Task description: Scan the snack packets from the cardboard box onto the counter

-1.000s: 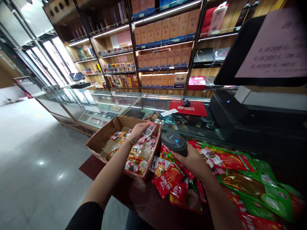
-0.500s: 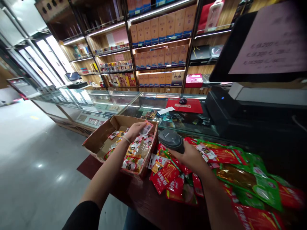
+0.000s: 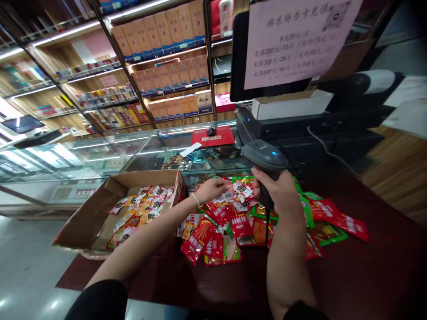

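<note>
My right hand (image 3: 282, 191) is wrapped round the handle of a black barcode scanner (image 3: 265, 155), its blue light on and its cord hanging down. My left hand (image 3: 211, 190), with a pale band at the wrist, is over a pile of snack packets (image 3: 203, 235) on the counter. Its fingers are closed on the edge of a small snack packet (image 3: 227, 196) that shows a barcode. Red, green and white packets lie around both hands. Left of the pile stands an open cardboard box (image 3: 96, 213) with several small packets inside.
Behind the pile runs a glass display counter (image 3: 143, 153) with a red mat (image 3: 218, 137) and a mouse (image 3: 211, 131). A monitor (image 3: 240, 58) covered by a printed sheet (image 3: 296, 44) stands at right. Boxed goods (image 3: 163, 35) line the back shelves. The dark red countertop (image 3: 213, 284) lies in front.
My left hand has moved from over the box to the packet pile, holding a packet. The scanner is raised and turned, its blue light now showing. The view has swung right.
</note>
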The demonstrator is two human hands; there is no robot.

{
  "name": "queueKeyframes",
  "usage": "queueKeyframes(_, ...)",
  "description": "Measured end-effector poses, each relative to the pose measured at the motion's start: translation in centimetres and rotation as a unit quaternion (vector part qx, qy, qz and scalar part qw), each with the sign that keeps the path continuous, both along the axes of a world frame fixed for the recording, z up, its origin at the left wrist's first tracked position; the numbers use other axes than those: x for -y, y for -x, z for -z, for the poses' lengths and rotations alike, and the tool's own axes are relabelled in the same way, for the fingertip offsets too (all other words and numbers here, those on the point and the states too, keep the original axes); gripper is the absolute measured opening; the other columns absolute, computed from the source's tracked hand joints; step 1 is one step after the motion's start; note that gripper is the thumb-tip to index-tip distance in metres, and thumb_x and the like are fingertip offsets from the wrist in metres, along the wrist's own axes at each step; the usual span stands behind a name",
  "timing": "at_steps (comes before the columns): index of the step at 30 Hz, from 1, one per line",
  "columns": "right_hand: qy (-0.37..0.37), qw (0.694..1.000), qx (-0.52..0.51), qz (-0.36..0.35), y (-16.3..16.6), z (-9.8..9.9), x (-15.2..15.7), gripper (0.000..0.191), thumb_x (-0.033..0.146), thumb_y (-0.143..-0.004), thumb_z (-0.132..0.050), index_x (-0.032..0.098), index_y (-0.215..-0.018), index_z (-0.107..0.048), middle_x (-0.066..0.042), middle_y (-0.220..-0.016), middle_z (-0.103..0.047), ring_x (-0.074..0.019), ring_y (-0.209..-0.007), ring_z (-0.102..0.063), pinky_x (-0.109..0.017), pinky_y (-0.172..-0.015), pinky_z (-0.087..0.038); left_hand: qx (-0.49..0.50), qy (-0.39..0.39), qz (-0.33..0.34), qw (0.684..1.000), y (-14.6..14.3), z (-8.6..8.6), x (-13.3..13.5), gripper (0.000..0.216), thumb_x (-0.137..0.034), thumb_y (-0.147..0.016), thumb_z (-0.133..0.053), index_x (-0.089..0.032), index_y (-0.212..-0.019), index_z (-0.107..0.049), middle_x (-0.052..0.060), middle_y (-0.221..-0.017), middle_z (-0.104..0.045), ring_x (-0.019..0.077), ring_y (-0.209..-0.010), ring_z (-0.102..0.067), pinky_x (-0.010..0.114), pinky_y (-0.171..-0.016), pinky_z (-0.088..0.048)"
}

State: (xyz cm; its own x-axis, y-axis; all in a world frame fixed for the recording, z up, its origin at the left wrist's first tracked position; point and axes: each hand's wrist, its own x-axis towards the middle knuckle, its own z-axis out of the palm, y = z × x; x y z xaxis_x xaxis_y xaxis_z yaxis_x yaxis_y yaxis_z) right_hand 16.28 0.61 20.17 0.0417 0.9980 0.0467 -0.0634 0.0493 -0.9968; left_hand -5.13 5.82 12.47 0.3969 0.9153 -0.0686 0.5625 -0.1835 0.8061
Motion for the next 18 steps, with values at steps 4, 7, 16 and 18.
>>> queueKeyframes(4,-0.003,1.0,-0.017,-0.005,0.0,-0.2,0.1,0.033,0.049,-0.073,-0.076,0.019,-0.076,-0.062,0.003,-0.055,-0.057,-0.0113,-0.041,-0.052,-0.022,-0.038,-0.043,-0.005,-0.009,-0.02,1.0,-2.5,1.0,-1.9,0.036,-0.029,-0.086,-0.058,-0.013,-0.115,-0.071,0.007,-0.1,-0.074,0.0179,-0.084,-0.066,0.025,-0.074,-0.049)
queueKeyframes(7,-0.001,1.0,-0.02,-0.013,0.3,-0.3,0.2,0.034,0.049,-0.072,-0.076,0.019,-0.072,-0.061,0.003,-0.053,-0.056,-0.0106,-0.04,-0.051,-0.022,-0.037,-0.042,0.018,-0.007,-0.034,0.999,-2.3,1.0,-2.4,0.036,-0.024,-0.085,-0.059,-0.013,-0.118,-0.069,0.01,-0.109,-0.074,0.0202,-0.095,-0.067,0.028,-0.085,-0.051)
queueKeyframes(16,0.021,0.998,0.039,-0.033,2.6,0.1,0.3,0.034,0.051,-0.071,-0.078,0.021,-0.076,-0.064,0.0,-0.055,-0.06,-0.013,-0.041,-0.052,-0.025,-0.037,-0.043,0.129,0.003,-0.116,0.985,7.2,-3.4,0.5,0.035,-0.035,-0.085,-0.064,-0.014,-0.112,-0.069,0.008,-0.096,-0.075,0.0176,-0.084,-0.069,0.029,-0.075,-0.055)
queueKeyframes(18,0.033,0.996,0.065,-0.056,4.0,0.5,0.3,0.034,0.053,-0.07,-0.078,0.023,-0.073,-0.063,0.0,-0.053,-0.059,-0.0145,-0.04,-0.051,-0.027,-0.035,-0.041,0.151,-0.003,-0.157,0.976,10.4,-4.3,1.6,0.037,-0.037,-0.084,-0.065,-0.014,-0.112,-0.069,0.008,-0.096,-0.074,0.0165,-0.081,-0.069,0.027,-0.072,-0.055)
